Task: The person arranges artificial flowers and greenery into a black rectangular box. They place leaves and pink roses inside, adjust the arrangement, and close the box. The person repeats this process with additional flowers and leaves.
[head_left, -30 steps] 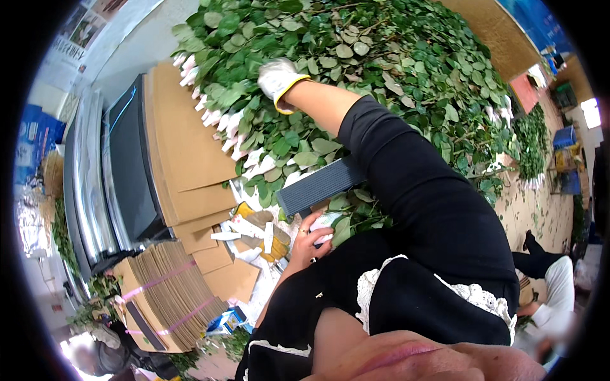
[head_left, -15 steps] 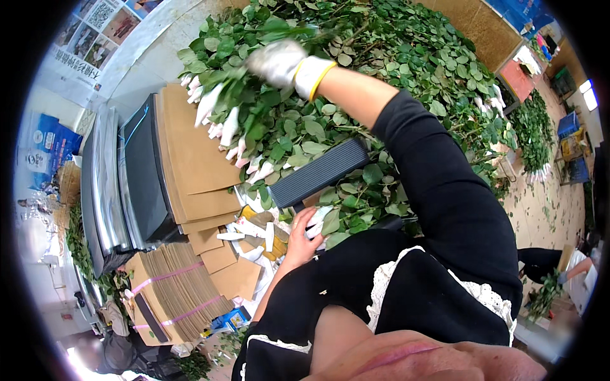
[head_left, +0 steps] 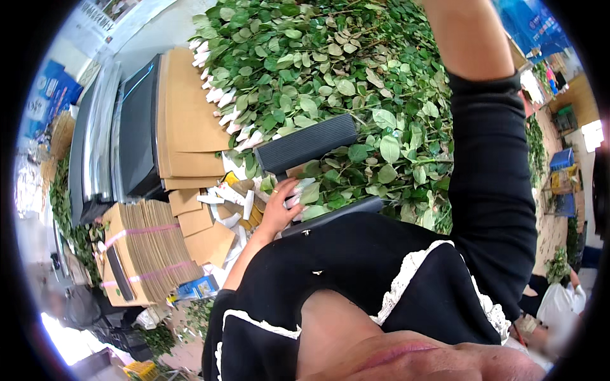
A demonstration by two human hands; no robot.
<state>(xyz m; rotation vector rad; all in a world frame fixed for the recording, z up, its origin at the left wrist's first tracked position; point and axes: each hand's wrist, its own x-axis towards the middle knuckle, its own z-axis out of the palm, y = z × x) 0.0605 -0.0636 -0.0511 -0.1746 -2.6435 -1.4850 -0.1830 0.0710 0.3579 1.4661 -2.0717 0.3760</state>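
Note:
My left hand point(head_left: 281, 208) is bent round the white-sleeved end of some leafy stems point(head_left: 311, 192), low between two dark bars. It is bare, and its fingers are closed on the sleeve. The ribbed black bar point(head_left: 308, 143) lies just above that hand; a second black bar point(head_left: 333, 214) runs along my front. My right forearm point(head_left: 470, 41) reaches up past the top edge, so that hand is out of sight. Ahead spreads a deep pile of leafy cut stems point(head_left: 343, 82), with white and pinkish wrapped ends point(head_left: 222, 96) lined up on its left side.
Upright cardboard sheets point(head_left: 187, 114) and black-and-silver panels point(head_left: 140, 133) stand at the left. Below them sits a strapped cardboard bundle point(head_left: 149, 247). White sleeves and a yellow-grey glove point(head_left: 254, 213) lie near my left wrist. Another person point(head_left: 562, 298) is at the far right.
My gloved right hand has swung from the pile's upper left, where it was among leafy stems, to the right and out past the top edge. My left hand keeps its hold.

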